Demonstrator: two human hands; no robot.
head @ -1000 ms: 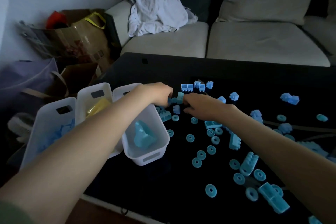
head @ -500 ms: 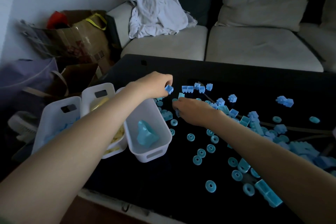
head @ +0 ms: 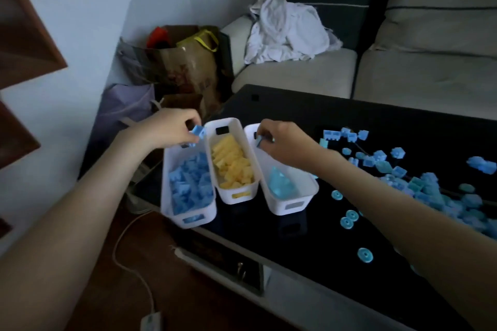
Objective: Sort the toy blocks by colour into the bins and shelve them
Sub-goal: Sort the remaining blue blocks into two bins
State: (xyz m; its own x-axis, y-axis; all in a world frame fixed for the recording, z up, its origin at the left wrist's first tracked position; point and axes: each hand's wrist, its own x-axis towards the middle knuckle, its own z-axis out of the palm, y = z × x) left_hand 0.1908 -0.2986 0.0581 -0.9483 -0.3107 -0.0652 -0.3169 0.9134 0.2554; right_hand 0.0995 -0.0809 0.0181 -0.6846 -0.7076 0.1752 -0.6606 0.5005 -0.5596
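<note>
Both bare forearms reach forward from the lower corners, over the near left part of the black tabletop. The left hand hangs palm down, thumb and curled fingers pinching a blue block just above the far end of the left bin, which is heaped with blue blocks. The right hand is curled, knuckles up, its fingertips nipping a small blue piece over the far end of the right bin, where pale blue pieces lie. The middle bin, between them and touching the left one, holds yellow blocks. Loose blue blocks and round discs are scattered on the tabletop to the right, under and beyond the right forearm.
</note>
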